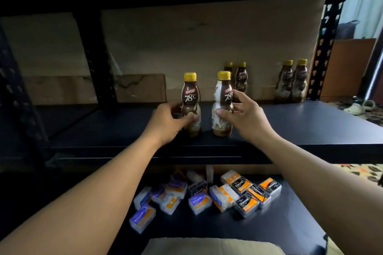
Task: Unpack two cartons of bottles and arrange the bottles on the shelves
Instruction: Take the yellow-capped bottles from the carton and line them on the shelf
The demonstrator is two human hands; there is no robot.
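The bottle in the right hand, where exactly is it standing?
Head view: the Kopiko bottle in the right hand stands mid-front on the dark shelf, just right of the twin bottle the left hand grips; two more bottles stand behind.

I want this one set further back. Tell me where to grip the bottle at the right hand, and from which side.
Grip the bottle at its narrow waist, between the two bulges, so it should not slip. It stands upright on the shelf; come from the front right, as the right hand does, since the other bottle, in the left hand, crowds its left.
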